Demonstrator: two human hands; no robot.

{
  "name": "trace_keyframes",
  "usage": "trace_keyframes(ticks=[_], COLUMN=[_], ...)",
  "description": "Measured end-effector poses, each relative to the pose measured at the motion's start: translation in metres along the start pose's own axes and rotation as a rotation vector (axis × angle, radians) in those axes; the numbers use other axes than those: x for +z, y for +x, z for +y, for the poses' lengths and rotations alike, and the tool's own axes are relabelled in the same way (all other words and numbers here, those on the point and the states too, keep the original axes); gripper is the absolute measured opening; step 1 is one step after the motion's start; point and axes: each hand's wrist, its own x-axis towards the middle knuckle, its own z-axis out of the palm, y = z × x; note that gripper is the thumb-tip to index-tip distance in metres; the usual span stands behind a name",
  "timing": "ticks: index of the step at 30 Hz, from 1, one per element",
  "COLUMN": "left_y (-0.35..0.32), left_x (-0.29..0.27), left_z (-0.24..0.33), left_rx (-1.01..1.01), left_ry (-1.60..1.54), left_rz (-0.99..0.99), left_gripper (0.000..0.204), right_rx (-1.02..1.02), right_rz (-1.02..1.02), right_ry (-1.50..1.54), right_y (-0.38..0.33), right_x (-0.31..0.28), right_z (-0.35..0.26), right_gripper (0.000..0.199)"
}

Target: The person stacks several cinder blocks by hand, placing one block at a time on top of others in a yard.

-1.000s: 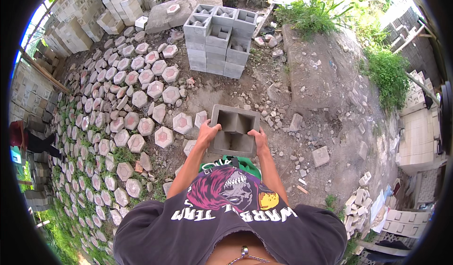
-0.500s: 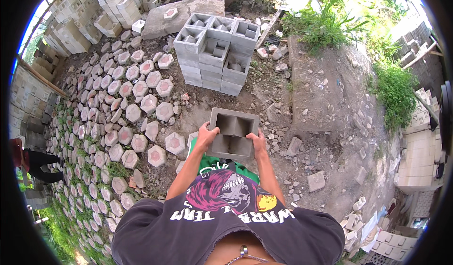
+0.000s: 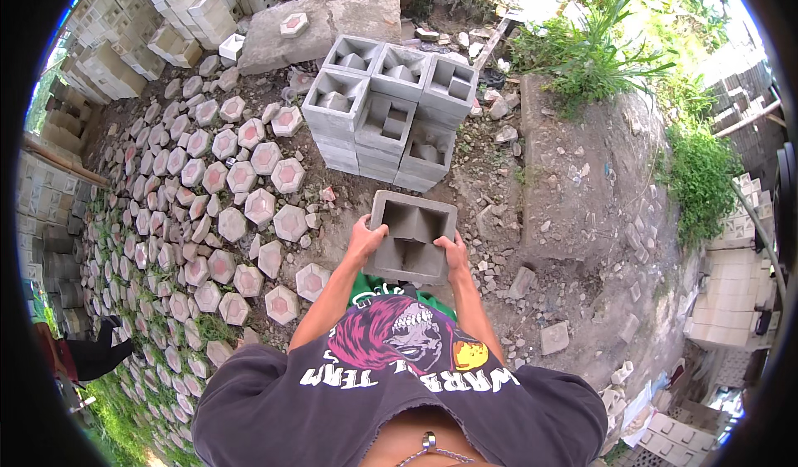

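Note:
A grey concrete block (image 3: 412, 236) with angular hollows is held in front of my body, its open side facing up. My left hand (image 3: 366, 241) grips its left edge, thumb on the front rim. On the opposite edge my right hand (image 3: 454, 254) is closed the same way. Just ahead stands a stack of similar grey blocks (image 3: 384, 123), several columns wide, its front right column lower than the rest. The held block is apart from the stack, on its near side. The undersides of the held block and most of my fingers are hidden.
Many hexagonal pavers (image 3: 289, 176) cover the ground to the left. A broad concrete slab (image 3: 320, 30) lies behind the stack, and rubble (image 3: 522, 282) is scattered at right. Pale blocks (image 3: 187, 9) are piled far left. Another person (image 3: 83, 355) is at the left edge.
The block stack appears nearer and larger, and the surroundings have shifted in view. Both hands keep the same hold on the block in front of me.

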Motion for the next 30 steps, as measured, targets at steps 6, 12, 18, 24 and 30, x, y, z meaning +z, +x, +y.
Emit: trace_keyframes(ticks=[6, 12, 18, 24, 30], left_y=[0.057, 0.098, 0.145, 0.22, 0.281], left_x=[-0.03, -0.033, -0.027, -0.008, 0.012], left_z=[0.055, 0.074, 0.11, 0.136, 0.156], left_rx=[0.03, -0.04, -0.09, -0.04, -0.061], left_ry=[0.035, 0.016, 0.041, 0.055, 0.03], left_rz=[-0.016, -0.079, -0.084, -0.064, -0.055], left_gripper=[0.078, 0.077, 0.077, 0.076, 0.075], right_rx=[-0.023, 0.032, 0.071, 0.072, 0.084], right_rz=[0.033, 0.055, 0.078, 0.074, 0.094], right_ry=[0.076, 0.088, 0.114, 0.092, 0.048], right_y=[0.04, 0.073, 0.122, 0.197, 0.268], right_x=[0.053, 0.068, 0.083, 0.092, 0.1], right_z=[-0.037, -0.058, -0.084, -0.117, -0.141], right_gripper=[0.078, 0.083, 0.082, 0.078, 0.079])
